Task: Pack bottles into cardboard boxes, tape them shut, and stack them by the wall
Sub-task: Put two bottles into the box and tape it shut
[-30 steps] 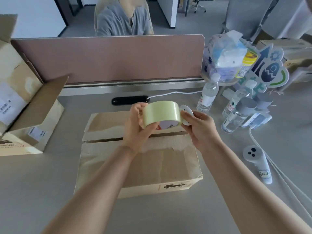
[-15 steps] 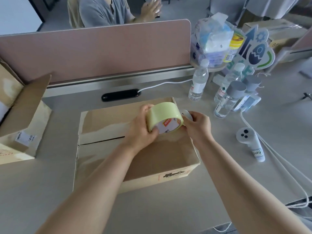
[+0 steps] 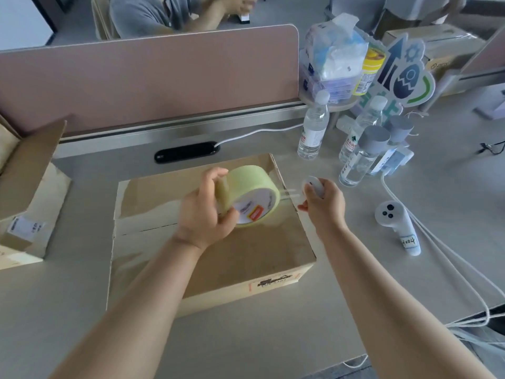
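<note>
A closed cardboard box [image 3: 246,258] lies on the desk in front of me, its two top flaps meeting at a seam. Above it my left hand [image 3: 205,212] grips a roll of pale yellow-green tape [image 3: 252,198]. My right hand [image 3: 323,203] is just right of the roll and pinches the loose tape end, with a small white round object tucked in its fingers. A short clear strip of tape [image 3: 291,194] stretches between roll and right hand. Several water bottles [image 3: 313,127] stand at the right rear of the desk.
An open cardboard box [image 3: 30,187] sits at the left edge. A white controller [image 3: 396,225] and white cables [image 3: 448,269] lie to the right. A pink divider [image 3: 153,77] runs along the back, with a person seated behind it. A black cable port [image 3: 187,152] sits behind the box.
My right hand has moved right, away from the roll, drawing out a short strip of tape. The left hand and roll have dropped closer to the box top.
</note>
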Demonstrator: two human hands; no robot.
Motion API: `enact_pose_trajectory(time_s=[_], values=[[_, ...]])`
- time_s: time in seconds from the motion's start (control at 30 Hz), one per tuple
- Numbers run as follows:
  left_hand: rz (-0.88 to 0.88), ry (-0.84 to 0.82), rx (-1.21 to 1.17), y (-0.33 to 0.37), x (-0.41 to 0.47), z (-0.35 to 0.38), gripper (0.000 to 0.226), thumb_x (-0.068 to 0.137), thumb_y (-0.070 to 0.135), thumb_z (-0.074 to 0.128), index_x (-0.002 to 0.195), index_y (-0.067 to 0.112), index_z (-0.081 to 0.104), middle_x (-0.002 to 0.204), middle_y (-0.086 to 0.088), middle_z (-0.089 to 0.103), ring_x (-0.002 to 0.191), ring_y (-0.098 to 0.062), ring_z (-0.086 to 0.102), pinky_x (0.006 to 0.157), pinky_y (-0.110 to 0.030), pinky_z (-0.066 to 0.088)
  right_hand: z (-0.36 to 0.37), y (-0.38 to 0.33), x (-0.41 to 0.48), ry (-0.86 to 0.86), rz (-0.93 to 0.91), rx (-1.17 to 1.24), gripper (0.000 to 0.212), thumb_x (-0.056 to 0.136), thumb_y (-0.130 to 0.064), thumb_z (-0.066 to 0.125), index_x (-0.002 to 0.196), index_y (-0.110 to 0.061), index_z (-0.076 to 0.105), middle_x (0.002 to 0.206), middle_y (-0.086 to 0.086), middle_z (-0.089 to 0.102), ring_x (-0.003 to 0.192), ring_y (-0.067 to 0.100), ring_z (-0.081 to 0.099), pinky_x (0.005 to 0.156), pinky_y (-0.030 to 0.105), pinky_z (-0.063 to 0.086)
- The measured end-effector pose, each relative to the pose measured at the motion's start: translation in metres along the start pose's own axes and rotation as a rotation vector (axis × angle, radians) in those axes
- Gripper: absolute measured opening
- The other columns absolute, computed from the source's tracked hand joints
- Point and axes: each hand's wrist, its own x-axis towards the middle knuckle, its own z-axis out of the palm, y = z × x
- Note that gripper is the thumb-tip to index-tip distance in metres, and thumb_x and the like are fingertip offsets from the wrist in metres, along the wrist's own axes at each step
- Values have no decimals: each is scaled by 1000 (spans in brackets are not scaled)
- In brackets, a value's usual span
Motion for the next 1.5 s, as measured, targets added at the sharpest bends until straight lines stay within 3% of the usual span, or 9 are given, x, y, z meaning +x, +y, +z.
enact_pose_trajectory(time_s=[0.1,0.27,0.43,0.6,0.9,1.1,1.27,1.37,1.5], values=[[141,21,147,-3,4,-10,48,65,36,49,107,15,42,72,-5,64,55,-19,54,51,-23,43,-9,4,6,34,3,-69,24,94,-16,52,114,-4,55,87,4,58,41,6,55,62,37,53],[198,46,101,-3,5,-8,43,67,30,51,106,12,51,82,-7,66,69,-14,50,59,-19,40,-7,15,5,5,31,-49,18,93,-14,51,109,-7,55,73,-3,55,38,2,54,61,38,54],[201,55,72,-5,8,-10,42,69,29,54,107,12,55,83,-10,67,72,-14,53,62,-21,43,-4,15,8,9,26,28,15,93,-14,52,106,-8,54,80,0,63,51,9,49,42,16,44],[184,59,57,-6,11,-15,43,69,25,56,105,3,62,80,1,58,73,-7,47,75,-2,34,-2,10,12,-6,-6,44,8,93,-15,52,101,-14,50,74,-4,63,53,9,50,48,19,43],[170,-32,19,-6,14,-18,44,68,24,59,106,2,65,83,-9,65,76,3,44,72,1,33,9,25,6,-53,95,10,14,92,-16,52,106,-11,53,82,0,66,56,10,52,55,24,42],[137,-35,-1,-11,12,-17,44,69,27,61,111,11,61,83,-9,65,74,0,42,69,-1,32,14,28,1,-166,251,158,11,90,-12,54,100,-7,55,68,-4,57,54,9,50,53,24,44],[89,-127,-9,-17,5,-16,56,71,31,58,125,19,49,99,-7,63,82,-10,51,73,-3,36,6,28,9,-300,501,568,6,89,1,52,88,-4,49,63,6,57,53,14,55,55,27,45],[-28,-205,-59,-16,-5,-11,70,65,38,53,132,38,31,125,7,53,104,-10,53,85,-5,38,5,25,14,-359,504,536,13,85,4,54,81,-7,47,59,6,51,52,16,50,54,26,40],[-71,-149,-45,-18,-10,-9,76,63,40,51,133,37,23,103,3,61,79,-13,58,70,-18,44,9,21,4,-496,439,360,5,90,-8,58,87,-5,55,71,8,47,61,18,46,52,22,47]])
